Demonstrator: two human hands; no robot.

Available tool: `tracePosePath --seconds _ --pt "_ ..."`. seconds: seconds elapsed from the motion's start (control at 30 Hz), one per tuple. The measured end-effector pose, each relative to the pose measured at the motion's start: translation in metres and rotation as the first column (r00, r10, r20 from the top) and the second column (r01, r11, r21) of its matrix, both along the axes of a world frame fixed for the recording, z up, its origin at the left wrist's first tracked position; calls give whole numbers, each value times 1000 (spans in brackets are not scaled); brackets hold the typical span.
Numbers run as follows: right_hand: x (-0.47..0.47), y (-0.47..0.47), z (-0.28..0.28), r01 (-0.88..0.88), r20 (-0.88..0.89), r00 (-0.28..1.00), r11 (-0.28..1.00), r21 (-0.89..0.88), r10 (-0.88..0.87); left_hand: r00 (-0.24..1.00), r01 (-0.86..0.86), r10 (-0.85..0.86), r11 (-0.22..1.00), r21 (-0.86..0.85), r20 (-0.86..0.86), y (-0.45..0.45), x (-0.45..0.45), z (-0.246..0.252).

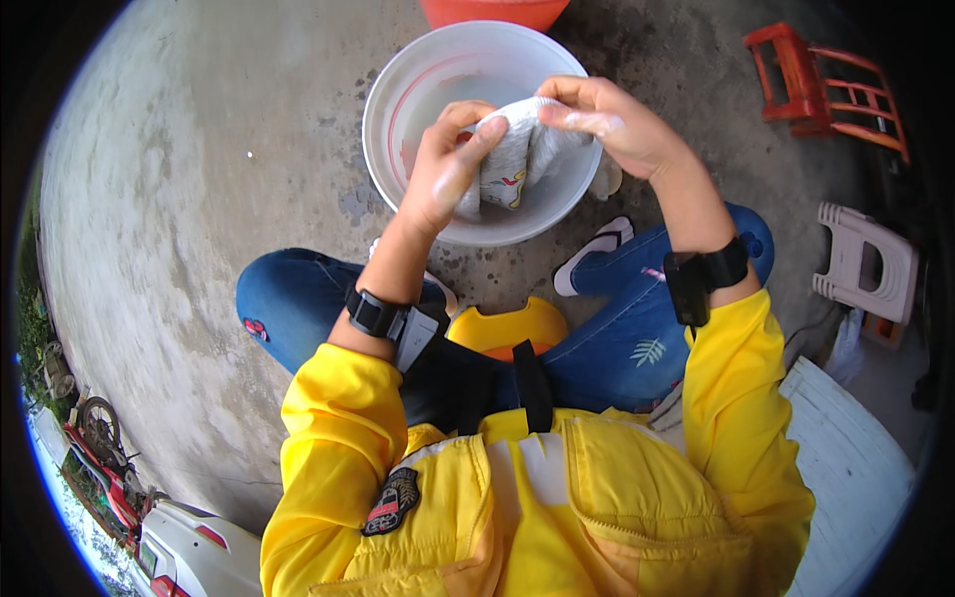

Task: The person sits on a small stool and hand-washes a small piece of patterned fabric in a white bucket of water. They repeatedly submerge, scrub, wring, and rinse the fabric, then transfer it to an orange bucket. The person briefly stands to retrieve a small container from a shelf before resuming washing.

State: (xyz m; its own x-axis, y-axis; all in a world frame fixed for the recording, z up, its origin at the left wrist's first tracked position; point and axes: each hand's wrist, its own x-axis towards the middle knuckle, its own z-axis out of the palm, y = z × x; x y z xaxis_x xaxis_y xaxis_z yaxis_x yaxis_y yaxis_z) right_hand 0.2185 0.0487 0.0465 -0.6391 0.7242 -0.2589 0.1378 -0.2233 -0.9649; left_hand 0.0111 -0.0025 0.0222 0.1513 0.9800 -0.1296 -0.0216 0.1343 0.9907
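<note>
A light grey cloth garment (503,168) with a small coloured print hangs over a white plastic basin (384,142), which holds water. My left hand (451,160) grips the garment's upper edge on the left, thumb on the near side. On the right, my right hand (608,119) pinches the same edge between thumb and fingers. White suds cling to both hands. The garment's lower part sags inside the basin; whether it touches the water I cannot tell.
Beyond the basin is a red tub (496,11). A yellow plastic object (507,326) lies between my legs. On the right are a red plastic chair (798,82), a pale plastic stool (869,261) and a whitish panel (843,463). A motorcycle (108,477) and a white car (198,556) stand lower left.
</note>
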Motion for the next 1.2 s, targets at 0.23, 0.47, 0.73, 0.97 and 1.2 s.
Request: tracePosePath --seconds 0.23,0.47,0.73,0.97,1.2 --pt "5 8 10 -295 512 859 834 466 17 992 -87 58 959 269 114 4 -18 7" --pt "24 13 14 64 7 998 978 196 -67 938 186 -49 907 378 -344 12 -30 16" --pt "-51 -20 -15 235 -139 971 880 413 -194 849 -203 377 880 -429 371 6 16 -1" --pt "-70 -28 -42 177 201 826 581 794 -526 865 -330 446 851 -409 231 -7 42 -10" --pt "-23 -4 -33 338 -164 915 922 -191 -370 965 -174 183 983 62 -188 8 -4 -31"
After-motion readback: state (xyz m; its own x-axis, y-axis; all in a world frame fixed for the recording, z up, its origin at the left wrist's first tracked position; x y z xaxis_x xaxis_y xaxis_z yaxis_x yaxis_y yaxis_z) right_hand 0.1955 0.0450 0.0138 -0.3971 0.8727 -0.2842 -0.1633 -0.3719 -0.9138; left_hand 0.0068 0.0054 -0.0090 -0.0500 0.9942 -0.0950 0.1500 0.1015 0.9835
